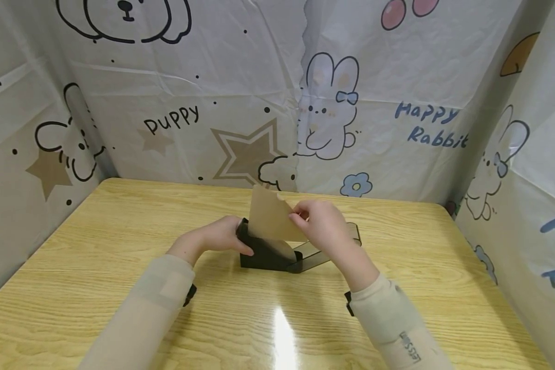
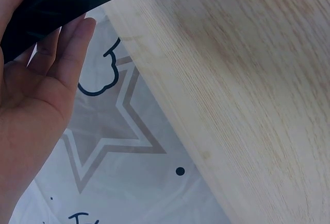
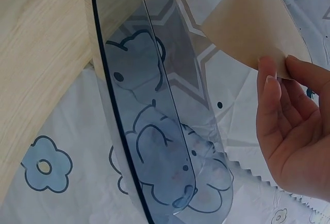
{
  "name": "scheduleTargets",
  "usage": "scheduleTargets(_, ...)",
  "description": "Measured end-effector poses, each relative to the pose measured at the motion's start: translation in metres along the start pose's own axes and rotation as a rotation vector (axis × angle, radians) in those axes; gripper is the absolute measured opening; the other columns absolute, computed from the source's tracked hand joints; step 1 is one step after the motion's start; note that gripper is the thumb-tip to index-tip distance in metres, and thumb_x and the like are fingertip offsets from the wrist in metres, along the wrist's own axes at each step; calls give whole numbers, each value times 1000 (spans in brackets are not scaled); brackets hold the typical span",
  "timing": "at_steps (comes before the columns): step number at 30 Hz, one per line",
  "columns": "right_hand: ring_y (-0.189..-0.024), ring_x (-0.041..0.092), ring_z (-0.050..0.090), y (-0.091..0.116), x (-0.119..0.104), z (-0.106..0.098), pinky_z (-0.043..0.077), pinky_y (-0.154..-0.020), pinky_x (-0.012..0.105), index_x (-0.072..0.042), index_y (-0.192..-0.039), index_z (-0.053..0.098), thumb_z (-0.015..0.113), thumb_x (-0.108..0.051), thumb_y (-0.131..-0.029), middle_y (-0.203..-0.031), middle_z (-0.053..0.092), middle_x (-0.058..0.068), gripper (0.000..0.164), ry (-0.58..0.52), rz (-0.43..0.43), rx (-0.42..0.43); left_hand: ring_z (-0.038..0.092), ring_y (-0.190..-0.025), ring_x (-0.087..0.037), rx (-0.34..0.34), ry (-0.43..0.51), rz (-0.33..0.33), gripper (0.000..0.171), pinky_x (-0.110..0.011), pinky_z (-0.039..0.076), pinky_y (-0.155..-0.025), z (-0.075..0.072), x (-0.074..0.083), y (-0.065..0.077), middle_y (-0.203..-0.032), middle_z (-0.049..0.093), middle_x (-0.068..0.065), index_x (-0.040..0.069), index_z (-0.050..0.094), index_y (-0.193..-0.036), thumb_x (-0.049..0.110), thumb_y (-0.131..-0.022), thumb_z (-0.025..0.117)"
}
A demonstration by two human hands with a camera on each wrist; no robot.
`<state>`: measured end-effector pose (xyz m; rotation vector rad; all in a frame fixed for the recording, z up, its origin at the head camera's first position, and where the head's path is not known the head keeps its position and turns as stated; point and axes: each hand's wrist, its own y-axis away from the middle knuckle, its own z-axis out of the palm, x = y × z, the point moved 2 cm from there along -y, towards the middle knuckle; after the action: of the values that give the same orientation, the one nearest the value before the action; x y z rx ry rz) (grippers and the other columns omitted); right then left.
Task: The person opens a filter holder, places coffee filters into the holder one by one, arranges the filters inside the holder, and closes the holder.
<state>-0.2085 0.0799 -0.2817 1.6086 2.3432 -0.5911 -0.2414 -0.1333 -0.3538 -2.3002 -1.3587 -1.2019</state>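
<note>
In the head view, a black box [image 1: 268,257] with a clear smoky lid [image 1: 321,259] swung out to the right stands mid-table. My left hand [image 1: 219,234] grips its left end, thumb on the near face; the left wrist view shows the fingers [image 2: 69,54] along the other side. Between thumb and fingertips, my right hand [image 1: 324,223] pinches the corner of a brown paper coffee filter [image 1: 273,213]. The filter rises upright over the box, its lower part overlapping the box's top edge. In the right wrist view, the filter has a crimped edge, and the lid spans the middle.
The wood-grain table [image 1: 120,226] surrounds the box. Behind it and at both sides hangs a white cloth [image 1: 240,103] with cartoon prints, close to the table's back edge. Dark straps or devices show under both sleeves.
</note>
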Motion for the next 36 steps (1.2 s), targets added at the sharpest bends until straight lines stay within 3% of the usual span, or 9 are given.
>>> scheduleTargets(7,-66,12,59,-1,0,10,46,-60,27,-12,-86,72,63,-23,-89,-79,70,0,14,8,8,-18,58,-90,-13,7,-2,-7,31,-33,48,-83,0,-1,0,-103,67,-7,5,64,-101,14,-75,77)
scheduleTargets(13,-71,13,62,-1,0,18,49,-64,29,-12,-87,72,64,-22,-89,-81,70,0,14,15,15,-40,58,-91,-14,17,-21,-2,33,-34,47,-84,0,-1,0,-104,66,-7,4,62,-102,16,-75,78)
scheduleTargets(29,-69,12,62,2,1,35,49,-63,28,-12,-85,73,64,-21,-88,-78,70,0,13,24,9,-60,57,-89,-12,8,-1,5,33,-32,48,-83,1,-3,-1,-102,66,-7,4,62,-103,15,-76,77)
scheduleTargets(36,-64,11,58,3,3,41,46,-59,26,-13,-84,72,64,-21,-89,-76,69,0,12,11,18,-78,53,-78,-10,7,-3,-7,27,-27,47,-74,1,-1,0,-93,65,-4,5,62,-96,14,-76,76)
